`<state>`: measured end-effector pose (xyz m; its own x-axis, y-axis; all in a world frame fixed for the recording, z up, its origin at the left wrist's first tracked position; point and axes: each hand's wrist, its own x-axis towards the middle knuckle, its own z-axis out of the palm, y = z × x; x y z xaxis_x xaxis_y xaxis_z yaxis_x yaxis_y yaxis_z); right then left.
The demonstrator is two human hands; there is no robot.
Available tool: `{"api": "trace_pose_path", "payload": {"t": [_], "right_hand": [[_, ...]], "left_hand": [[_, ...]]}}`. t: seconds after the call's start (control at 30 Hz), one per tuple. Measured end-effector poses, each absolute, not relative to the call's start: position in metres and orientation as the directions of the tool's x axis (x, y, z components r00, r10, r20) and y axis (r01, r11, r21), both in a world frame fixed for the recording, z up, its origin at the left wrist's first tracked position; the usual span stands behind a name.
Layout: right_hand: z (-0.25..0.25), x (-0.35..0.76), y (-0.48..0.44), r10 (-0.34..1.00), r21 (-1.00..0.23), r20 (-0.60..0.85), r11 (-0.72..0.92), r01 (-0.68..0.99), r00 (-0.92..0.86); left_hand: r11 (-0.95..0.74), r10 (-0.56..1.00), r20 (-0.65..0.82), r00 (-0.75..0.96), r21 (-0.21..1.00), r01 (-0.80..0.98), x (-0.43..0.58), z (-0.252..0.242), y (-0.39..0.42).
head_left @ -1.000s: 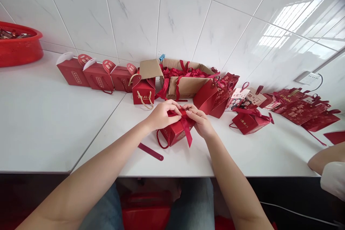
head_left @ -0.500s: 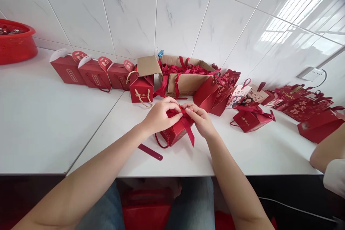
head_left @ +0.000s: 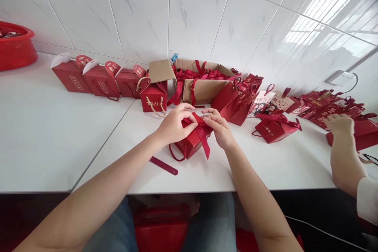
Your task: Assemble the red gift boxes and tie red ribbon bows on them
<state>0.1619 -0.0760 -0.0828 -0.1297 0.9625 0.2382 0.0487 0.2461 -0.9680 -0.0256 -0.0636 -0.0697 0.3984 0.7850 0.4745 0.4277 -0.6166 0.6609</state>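
I'd start beyond and left of the fingers, where a smooth paperboard box (head_left: 154, 102) wears a coarse, pale twisted-rope handle (head_left: 158, 108). Nearer me, a flat maroon strap (head_left: 165, 166) with a rounded end runs under the left forearm, and a sleeve of skin dragging there could sweep it off. The left hand (head_left: 175, 124) has thumb and forefinger nearly together on the satin ribbon (head_left: 203, 138); if that pinch loosens, I'd expect the slick weave to slide and the loop to sag. Just below these fingertips sits the red gift box (head_left: 192, 145), angular with tilted faces; too much downward pressure could crease its card, and its thick cord loop (head_left: 177, 158) might snag. The right hand (head_left: 220, 126) also closes thumb and fingers on the ribbon; how firmly, I can't tell, but uneven pulling could skew the knot. Well right of those fingers, a faceted bow-topped box (head_left: 273, 130) stands beneath glossy, broad ribbon.
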Motion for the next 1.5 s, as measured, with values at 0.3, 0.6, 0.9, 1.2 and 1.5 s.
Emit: {"api": "trace_pose_path", "payload": {"t": [0.3,0.6,0.9,1.2,1.5], "right_hand": [[-0.088,0.164,-0.073,0.964,-0.973,0.216,0.226,0.054,-0.154],[-0.096,0.168,-0.071,0.855,-0.943,0.258,0.324,0.075,-0.449],[-0.101,0.178,-0.064,0.897,-0.917,0.269,0.349,0.191,-0.35],[-0.098,0.174,-0.06,0.956,-0.953,0.281,0.288,0.094,-0.089],[-0.09,0.166,-0.073,0.926,-0.927,0.329,0.354,0.127,-0.184]], "left_hand": [[-0.63,0.774,0.489,0.403,0.66,0.409,-0.025,-0.069,-0.063],[-0.455,0.842,0.533,-0.084,0.784,0.422,-0.033,-0.084,-0.037],[-0.134,0.981,0.145,0.13,0.987,-0.088,-0.04,-0.072,-0.03],[-0.114,0.968,0.081,0.239,0.985,0.126,-0.046,-0.064,-0.037],[-0.263,0.961,0.231,0.155,0.934,0.241,-0.036,-0.069,-0.043]]}}
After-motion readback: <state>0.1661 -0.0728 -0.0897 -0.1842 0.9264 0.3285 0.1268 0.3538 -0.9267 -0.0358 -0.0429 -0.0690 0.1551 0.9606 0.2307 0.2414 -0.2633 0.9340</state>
